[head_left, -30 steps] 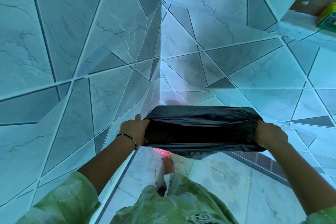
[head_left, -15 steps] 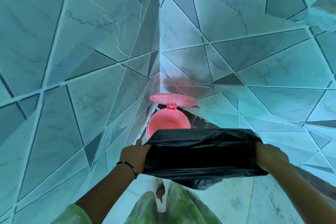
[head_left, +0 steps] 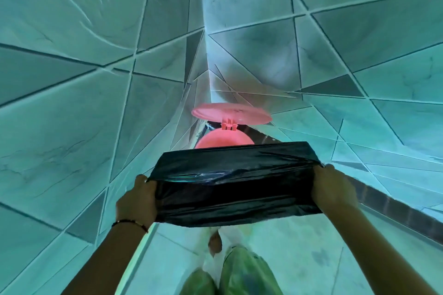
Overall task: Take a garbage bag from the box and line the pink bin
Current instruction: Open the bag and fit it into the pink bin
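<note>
A black garbage bag (head_left: 236, 183) is stretched wide between my two hands at the middle of the view. My left hand (head_left: 137, 200) grips its left edge and my right hand (head_left: 332, 189) grips its right edge. Just beyond the bag stands the pink bin (head_left: 224, 139) in the corner of the tiled walls, with its round lid (head_left: 231, 114) hinged open above it. The bag's far edge hides the front part of the bin's mouth. The bag box is not in view.
Tiled walls close in on the left (head_left: 72, 127) and right (head_left: 359, 67) and meet behind the bin. Pale floor tiles (head_left: 299, 246) lie below, with my foot (head_left: 214, 243) and green trouser legs (head_left: 244, 273) near the bottom edge.
The view has tilted and I have come closer to the bin, which now looms larger just past the bag. Both hands keep the same hold on the stretched bag.
</note>
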Demonstrator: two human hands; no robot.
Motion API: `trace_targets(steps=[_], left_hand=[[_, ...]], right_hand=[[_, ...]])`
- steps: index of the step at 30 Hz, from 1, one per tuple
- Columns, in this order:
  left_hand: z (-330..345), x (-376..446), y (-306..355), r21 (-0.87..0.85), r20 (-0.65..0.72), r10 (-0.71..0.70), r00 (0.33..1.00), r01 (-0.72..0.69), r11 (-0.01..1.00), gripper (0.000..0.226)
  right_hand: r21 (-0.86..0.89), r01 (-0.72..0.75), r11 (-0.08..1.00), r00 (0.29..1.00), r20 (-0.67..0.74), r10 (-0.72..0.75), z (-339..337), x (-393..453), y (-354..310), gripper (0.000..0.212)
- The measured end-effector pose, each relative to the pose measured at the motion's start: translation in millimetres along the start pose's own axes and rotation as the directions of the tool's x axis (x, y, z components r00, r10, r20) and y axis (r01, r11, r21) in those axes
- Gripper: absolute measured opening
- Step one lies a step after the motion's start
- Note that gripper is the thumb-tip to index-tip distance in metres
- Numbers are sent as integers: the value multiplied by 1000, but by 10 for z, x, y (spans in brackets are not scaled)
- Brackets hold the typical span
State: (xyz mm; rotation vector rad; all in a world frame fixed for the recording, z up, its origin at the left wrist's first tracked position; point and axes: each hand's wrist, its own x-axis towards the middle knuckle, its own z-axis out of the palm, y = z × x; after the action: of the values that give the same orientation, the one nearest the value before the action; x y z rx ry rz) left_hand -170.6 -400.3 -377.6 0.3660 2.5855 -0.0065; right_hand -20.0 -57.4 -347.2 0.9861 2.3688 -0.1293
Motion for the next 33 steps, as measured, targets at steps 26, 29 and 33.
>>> trace_targets(steps=[26, 29, 33], left_hand=[[1262, 1456, 233, 56, 281, -174, 944, 165, 985, 47], [1482, 1534, 220, 111, 388, -155, 909, 121, 987, 53], [1684, 1628, 187, 125, 416, -163, 895, 122, 985, 48]], right_hand=[[64, 108, 992, 988, 103, -114, 1309, 1532, -510, 28], [134, 74, 988, 986, 141, -93, 1575, 1636, -534, 27], [231, -9, 973, 963, 263, -54, 1846, 1734, -533, 29]])
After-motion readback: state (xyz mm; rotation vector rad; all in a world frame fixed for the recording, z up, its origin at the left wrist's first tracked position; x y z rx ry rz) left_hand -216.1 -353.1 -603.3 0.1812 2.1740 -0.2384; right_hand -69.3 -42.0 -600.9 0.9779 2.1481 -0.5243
